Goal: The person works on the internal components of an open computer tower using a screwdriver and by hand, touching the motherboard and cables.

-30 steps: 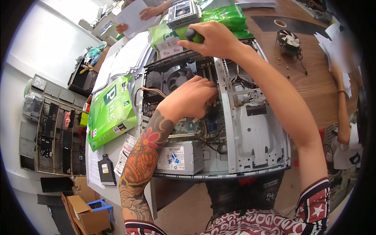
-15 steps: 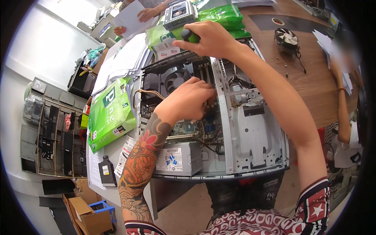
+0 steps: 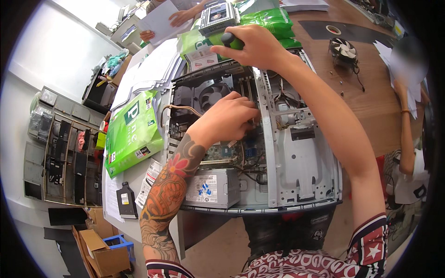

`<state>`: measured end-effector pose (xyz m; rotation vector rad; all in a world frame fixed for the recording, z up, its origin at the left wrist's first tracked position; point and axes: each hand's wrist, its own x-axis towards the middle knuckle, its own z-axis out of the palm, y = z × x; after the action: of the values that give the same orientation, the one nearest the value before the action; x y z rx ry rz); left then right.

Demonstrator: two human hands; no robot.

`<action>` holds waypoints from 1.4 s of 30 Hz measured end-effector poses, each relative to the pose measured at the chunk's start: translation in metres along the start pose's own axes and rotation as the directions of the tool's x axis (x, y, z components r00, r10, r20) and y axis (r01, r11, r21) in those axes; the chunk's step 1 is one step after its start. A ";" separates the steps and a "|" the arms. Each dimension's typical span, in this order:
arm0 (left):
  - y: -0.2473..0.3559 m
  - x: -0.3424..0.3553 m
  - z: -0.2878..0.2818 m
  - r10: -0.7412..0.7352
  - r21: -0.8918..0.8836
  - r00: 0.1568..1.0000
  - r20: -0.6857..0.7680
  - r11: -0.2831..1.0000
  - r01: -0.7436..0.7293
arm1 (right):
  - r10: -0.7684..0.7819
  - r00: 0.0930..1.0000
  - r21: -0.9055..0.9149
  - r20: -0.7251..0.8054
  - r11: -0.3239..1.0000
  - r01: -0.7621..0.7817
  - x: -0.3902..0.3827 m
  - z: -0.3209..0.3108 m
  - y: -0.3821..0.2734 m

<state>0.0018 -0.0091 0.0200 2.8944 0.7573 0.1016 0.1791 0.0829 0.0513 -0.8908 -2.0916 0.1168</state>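
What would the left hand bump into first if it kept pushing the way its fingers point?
Probably the metal drive cage edge running down the open computer case. The left hand points rightward over the motherboard, fingertips apparently almost at that edge; depth is unclear.

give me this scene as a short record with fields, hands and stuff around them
setting: open computer case on a cluttered table
left hand: reaching into the case, fingertips down at the motherboard; what it grips is hidden
right hand: closed on a screwdriver with a green and black handle, above the case's far end
inside case: fan, grey power supply, cables
left of case: green paper ream, loose papers
right of case: loose cooler fan on the wood
others: another person's hands hold paper at the far edge
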 end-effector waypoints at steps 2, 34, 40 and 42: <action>-0.001 -0.002 0.000 -0.003 -0.014 1.000 -0.026 1.000 0.002 | -0.025 0.999 0.003 -0.021 1.000 0.025 0.001 0.001 0.000; -0.001 -0.001 0.010 0.032 0.051 0.996 -0.087 0.998 -0.028 | -0.086 0.987 0.069 -0.132 0.993 0.096 0.000 0.008 0.001; 0.003 0.002 0.011 -0.010 0.059 0.999 -0.053 0.998 0.014 | -0.091 0.986 0.040 -0.143 0.994 0.098 -0.002 0.006 0.002; 0.004 0.003 0.012 -0.016 0.067 0.998 -0.062 0.998 0.020 | -0.069 0.993 0.018 -0.091 0.997 0.071 -0.002 0.004 0.000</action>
<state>0.0076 -0.0125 0.0085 2.9599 0.8124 0.1668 0.1774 0.0826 0.0477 -0.7945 -2.0311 0.0608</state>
